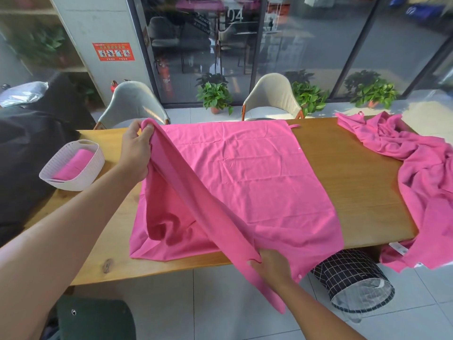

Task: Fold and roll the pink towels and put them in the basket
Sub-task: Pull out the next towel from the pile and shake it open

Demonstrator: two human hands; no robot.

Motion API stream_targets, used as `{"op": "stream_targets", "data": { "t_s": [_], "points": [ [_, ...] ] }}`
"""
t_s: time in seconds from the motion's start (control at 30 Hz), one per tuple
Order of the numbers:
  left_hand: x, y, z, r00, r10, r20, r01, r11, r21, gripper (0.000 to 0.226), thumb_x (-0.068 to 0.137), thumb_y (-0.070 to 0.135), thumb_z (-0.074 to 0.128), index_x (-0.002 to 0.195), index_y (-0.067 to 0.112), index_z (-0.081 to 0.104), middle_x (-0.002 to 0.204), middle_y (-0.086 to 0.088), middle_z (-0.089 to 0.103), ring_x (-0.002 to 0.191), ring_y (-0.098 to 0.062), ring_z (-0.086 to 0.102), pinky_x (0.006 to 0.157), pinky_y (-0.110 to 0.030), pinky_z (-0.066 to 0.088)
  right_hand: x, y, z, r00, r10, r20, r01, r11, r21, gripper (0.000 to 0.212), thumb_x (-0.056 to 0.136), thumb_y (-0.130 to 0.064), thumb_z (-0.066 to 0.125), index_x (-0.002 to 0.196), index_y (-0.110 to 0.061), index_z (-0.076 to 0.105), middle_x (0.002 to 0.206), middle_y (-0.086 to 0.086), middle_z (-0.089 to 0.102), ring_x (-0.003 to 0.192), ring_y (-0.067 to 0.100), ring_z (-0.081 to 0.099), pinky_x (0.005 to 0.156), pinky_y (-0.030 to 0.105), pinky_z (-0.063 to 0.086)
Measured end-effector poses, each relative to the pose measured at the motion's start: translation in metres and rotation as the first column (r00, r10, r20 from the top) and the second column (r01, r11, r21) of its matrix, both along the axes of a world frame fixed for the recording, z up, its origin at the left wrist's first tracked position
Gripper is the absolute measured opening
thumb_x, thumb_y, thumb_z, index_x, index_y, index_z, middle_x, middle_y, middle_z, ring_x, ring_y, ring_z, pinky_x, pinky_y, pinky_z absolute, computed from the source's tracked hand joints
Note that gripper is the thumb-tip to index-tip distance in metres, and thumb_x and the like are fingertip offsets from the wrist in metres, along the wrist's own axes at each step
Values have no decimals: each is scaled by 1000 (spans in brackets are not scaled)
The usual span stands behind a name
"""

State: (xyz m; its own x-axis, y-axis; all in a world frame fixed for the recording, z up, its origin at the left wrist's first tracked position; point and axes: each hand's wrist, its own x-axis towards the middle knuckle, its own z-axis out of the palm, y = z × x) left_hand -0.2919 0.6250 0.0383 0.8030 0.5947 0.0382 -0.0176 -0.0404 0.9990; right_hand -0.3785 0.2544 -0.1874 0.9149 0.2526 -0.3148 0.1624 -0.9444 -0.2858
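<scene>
Pink towel (pixel 257 173) spread mid-tabletop (pixel 355 192), left hand (pixel 136 150) pinches its far corner, right hand (pixel 272 263) grips its near corner, basket (pixel 73 165) at left edge.

"04" on the glass door (pixel 235 14)

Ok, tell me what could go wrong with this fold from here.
1. The left hand and right hand lift one edge of the spread pink towel; the slack bunched beneath it may fold in as creases.
2. The right hand grips past the table edge, so the fold may land skewed.
3. The crumpled towel hangs over the table's corner and could slip off.
</scene>
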Motion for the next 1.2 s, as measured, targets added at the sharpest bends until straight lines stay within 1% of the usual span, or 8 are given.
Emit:
{"op": "stream_targets", "data": {
  "t_s": [0.13,0.33,0.53,0.73,0.9,1.03,1.1,1.2],
  "points": [
    [1,4,-2,1000,11,-12,-10,998,54,34,96,28,56,67,42,65,60,21,56,59,1,50,51,-18,42,9,-21,10,996,-86,-15,87,992,91,30,92,-37,58,116,-23,69,105,4,74,98,27,67,74,34,46],
    [10,15,0,1000,16,-20,-14,998,68,19,96,28,54,77,27,52,73,5,47,66,-8,44,58,-29,36,28,-52,16,993,-59,-106,50,995,-86,34,94,-26,48,123,-23,65,119,5,70,107,29,66,89,36,52],
    [18,11,1,999,-18,-44,23,992,122,18,97,28,54,80,26,57,77,4,51,72,-10,47,63,-29,39,72,-44,62,954,-230,191,212,971,109,28,107,-32,36,120,-15,54,95,6,72,89,28,68,73,39,53],
    [22,20,3,995,-43,-90,66,963,263,14,101,25,52,91,23,61,82,1,57,80,-16,53,69,-34,43,140,-62,148,857,-142,496,188,981,-44,30,105,-40,38,110,-14,54,85,14,70,79,35,68,61,36,39],
    [29,30,9,996,48,-72,-19,934,356,19,102,30,47,86,22,54,74,2,51,67,-15,46,57,-33,37,184,-72,218,740,-94,666,227,967,-116,43,103,-51,34,77,-21,48,69,10,68,57,27,55,56,32,32],
    [29,49,-2,976,160,-149,-68,869,490,26,103,33,44,80,20,45,73,1,51,67,-20,46,61,-39,36,202,-86,241,800,156,579,171,866,-470,43,105,-48,34,98,-18,65,76,5,71,66,25,66,83,38,50],
    [31,61,-6,962,225,-158,-112,845,522,28,102,33,43,77,21,41,74,1,51,68,-24,47,61,-40,33,218,-98,246,795,116,596,201,876,-439,31,106,-34,38,108,-13,62,78,6,68,68,26,66,79,40,55],
    [44,69,-12,954,229,-195,-80,819,568,25,103,31,44,80,22,44,74,2,52,76,-29,49,67,-39,35,240,-101,245,792,-118,600,278,943,-182,24,103,-16,42,123,-8,53,88,11,66,73,29,65,63,43,56]
  ]
}}
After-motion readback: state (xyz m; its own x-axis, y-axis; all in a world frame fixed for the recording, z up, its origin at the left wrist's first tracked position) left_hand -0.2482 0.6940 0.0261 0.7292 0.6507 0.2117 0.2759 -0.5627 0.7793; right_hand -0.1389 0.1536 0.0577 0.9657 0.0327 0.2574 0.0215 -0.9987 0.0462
